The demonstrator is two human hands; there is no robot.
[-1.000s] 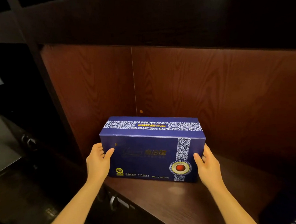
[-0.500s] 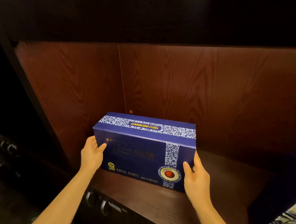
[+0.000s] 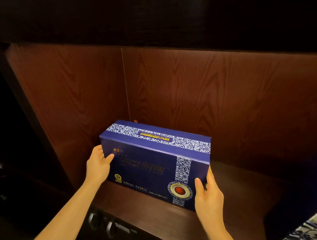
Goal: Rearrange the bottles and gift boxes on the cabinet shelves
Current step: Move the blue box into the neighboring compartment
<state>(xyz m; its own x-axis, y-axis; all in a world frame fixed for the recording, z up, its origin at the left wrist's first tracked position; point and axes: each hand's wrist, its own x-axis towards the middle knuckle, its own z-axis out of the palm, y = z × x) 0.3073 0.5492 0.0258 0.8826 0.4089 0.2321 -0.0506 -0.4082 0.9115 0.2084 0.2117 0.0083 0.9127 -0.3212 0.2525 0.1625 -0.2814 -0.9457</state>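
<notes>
A long blue gift box with white floral bands and a round red emblem rests on the dark wooden cabinet shelf, turned at a slant to the shelf's front edge. My left hand grips its left end, thumb on the front face. My right hand clasps the lower right end, thumb on the front, fingers around the side. No bottles are in sight.
The shelf's reddish back panel and left side wall enclose the box. Metal door handles sit below the shelf edge. Another blue-and-white patterned object shows at the bottom right corner.
The box has swung with its right end coming nearer to me and lower, and my right hand slid down with it. My left hand stays on the left end.
</notes>
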